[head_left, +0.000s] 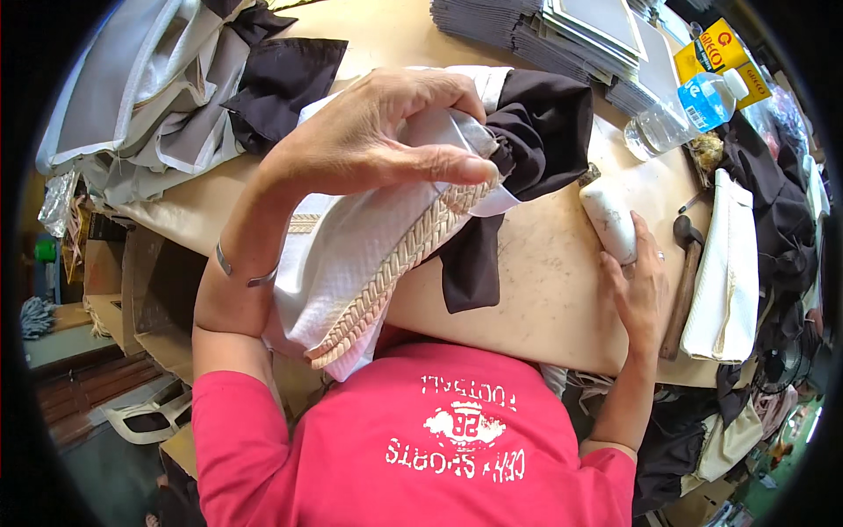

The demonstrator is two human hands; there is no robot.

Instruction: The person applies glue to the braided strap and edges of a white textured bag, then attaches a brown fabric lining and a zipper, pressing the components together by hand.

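My left hand (378,140) is closed on the edge of a white textured fabric bag piece (338,255), thumb on the near side and fingers over the far side. A tan braided trim (395,263) runs along the piece, and its dark lining (549,132) hangs out to the right. The piece is held up over the table and drapes toward my chest. At the right, my right hand (638,290) has thumb and fingers around the near end of a smudged white bottle-shaped object (608,215) lying on the table; its exact kind is unclear.
A hammer (685,281) and a folded white fabric piece (724,272) lie right of my right hand. Beyond are a water bottle (685,114), a yellow box (716,57) and stacked grey panels (562,39). Grey-white fabric pieces (158,88) pile up at the far left.
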